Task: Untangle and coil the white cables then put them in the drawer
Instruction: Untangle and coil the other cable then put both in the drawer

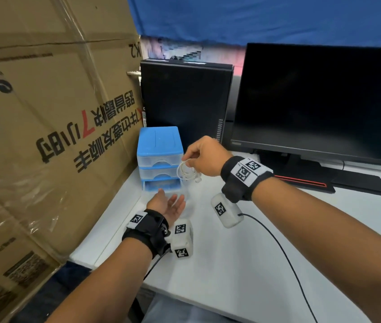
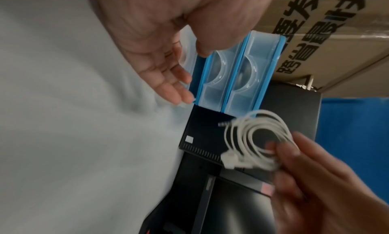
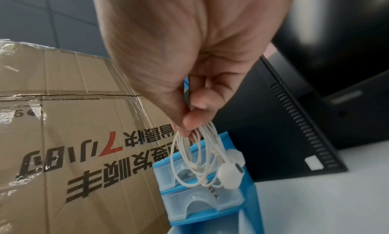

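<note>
A small blue drawer unit (image 1: 159, 141) (image 2: 242, 68) (image 3: 210, 202) stands on the white table, against the cardboard box. Its clear bottom drawer (image 1: 161, 185) is pulled out toward me; the two upper drawers are closed. My right hand (image 1: 190, 163) (image 3: 189, 121) pinches a coiled white earphone cable (image 1: 184, 172) (image 2: 248, 137) (image 3: 189, 157) and holds it in the air in front of the unit, with earbuds and plug dangling. My left hand (image 1: 173, 205) (image 2: 168, 81) is palm up with straight fingers by the pulled-out drawer's front and holds nothing.
A large taped cardboard box (image 1: 44, 113) walls off the left side. A black computer tower (image 1: 184, 96) stands behind the drawers, and a dark monitor (image 1: 320, 101) on its stand is at the right. A black wire (image 1: 278, 248) trails over the white table (image 1: 231, 264).
</note>
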### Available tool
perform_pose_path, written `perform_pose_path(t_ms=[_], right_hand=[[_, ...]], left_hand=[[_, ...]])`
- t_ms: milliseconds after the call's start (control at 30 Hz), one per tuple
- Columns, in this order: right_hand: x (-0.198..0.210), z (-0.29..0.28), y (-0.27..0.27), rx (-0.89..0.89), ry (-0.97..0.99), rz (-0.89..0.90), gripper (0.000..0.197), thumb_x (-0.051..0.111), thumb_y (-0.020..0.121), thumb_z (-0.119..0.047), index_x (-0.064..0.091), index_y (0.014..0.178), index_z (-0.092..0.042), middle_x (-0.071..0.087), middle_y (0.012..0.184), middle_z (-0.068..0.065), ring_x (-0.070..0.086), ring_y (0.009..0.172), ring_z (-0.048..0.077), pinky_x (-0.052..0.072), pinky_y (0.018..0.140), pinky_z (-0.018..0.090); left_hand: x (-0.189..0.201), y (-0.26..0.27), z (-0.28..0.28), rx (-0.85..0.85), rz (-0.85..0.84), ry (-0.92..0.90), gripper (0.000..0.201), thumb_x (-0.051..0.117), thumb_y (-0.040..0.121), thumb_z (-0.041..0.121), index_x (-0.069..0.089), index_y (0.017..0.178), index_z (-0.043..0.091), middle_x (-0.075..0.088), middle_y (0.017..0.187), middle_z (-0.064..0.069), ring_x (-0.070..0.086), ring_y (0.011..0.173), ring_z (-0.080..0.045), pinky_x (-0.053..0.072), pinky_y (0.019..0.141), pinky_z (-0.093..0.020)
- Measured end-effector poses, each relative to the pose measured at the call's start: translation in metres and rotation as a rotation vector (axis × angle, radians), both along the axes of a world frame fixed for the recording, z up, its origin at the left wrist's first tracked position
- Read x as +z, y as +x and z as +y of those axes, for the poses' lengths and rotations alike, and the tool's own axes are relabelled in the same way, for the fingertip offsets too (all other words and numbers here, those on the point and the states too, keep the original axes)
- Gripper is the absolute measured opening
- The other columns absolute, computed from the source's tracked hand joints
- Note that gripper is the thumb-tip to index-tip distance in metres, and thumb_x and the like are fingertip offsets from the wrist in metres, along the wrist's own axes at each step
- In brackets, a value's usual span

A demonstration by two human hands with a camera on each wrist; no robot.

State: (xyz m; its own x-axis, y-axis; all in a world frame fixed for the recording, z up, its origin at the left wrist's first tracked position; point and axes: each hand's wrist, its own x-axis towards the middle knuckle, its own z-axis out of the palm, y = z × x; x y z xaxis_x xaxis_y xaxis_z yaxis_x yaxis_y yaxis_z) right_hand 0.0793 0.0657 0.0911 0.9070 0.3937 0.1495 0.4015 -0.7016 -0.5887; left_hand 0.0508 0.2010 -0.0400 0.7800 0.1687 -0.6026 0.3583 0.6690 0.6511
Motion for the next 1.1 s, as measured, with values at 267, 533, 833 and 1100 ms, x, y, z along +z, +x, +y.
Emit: perform_pose_path(t_ms=[267, 533, 833, 1100], right_hand=[[-0.045, 0.054, 0.005, -0.021, 0.120, 0.269, 0.011, 0.068, 0.085, 0.001, 0.075, 0.087, -0.008, 0.066, 0.066, 0.004, 0.059, 0.052, 0.010, 0.052, 0.050, 0.020], [-0.067, 0.068, 0.016, -0.027, -0.069, 0.471, 0.014, 0.065, 0.086, 0.004, 0.073, 0.094, -0.004, 0.065, 0.068, 0.006, 0.058, 0.059, 0.015, 0.056, 0.065, 0.026], [-0.081, 0.075, 0.021, -0.075, -0.213, 0.305, 0.026, 0.062, 0.088, -0.004, 0.070, 0.113, -0.001, 0.072, 0.111, 0.018, 0.070, 0.099, 0.030, 0.058, 0.090, 0.041], [-0.064, 0.036, 0.017, -0.090, -0.085, 0.115, 0.021, 0.066, 0.090, -0.020, 0.071, 0.109, -0.015, 0.067, 0.118, 0.006, 0.064, 0.103, 0.022, 0.052, 0.090, 0.032]], left_hand=[[-0.022, -0.022, 0.001, -0.120, 0.072, 0.039, 0.045, 0.042, 0.101, 0.044, 0.049, 0.129, 0.010, 0.067, 0.101, -0.008, 0.064, 0.075, -0.025, 0.059, 0.057, -0.036], [-0.044, -0.017, 0.008, -0.189, 0.066, -0.014, 0.056, 0.045, 0.089, 0.047, 0.055, 0.130, 0.010, 0.065, 0.125, -0.021, 0.063, 0.113, -0.041, 0.047, 0.092, -0.065], [-0.015, -0.036, -0.001, -0.123, 0.065, 0.041, 0.037, 0.043, 0.102, 0.036, 0.055, 0.123, 0.009, 0.068, 0.120, -0.014, 0.066, 0.104, -0.033, 0.057, 0.078, -0.044], [-0.008, -0.045, -0.003, -0.140, 0.082, -0.007, 0.035, 0.052, 0.100, 0.033, 0.045, 0.121, 0.006, 0.066, 0.111, -0.012, 0.066, 0.082, -0.029, 0.054, 0.068, -0.040]])
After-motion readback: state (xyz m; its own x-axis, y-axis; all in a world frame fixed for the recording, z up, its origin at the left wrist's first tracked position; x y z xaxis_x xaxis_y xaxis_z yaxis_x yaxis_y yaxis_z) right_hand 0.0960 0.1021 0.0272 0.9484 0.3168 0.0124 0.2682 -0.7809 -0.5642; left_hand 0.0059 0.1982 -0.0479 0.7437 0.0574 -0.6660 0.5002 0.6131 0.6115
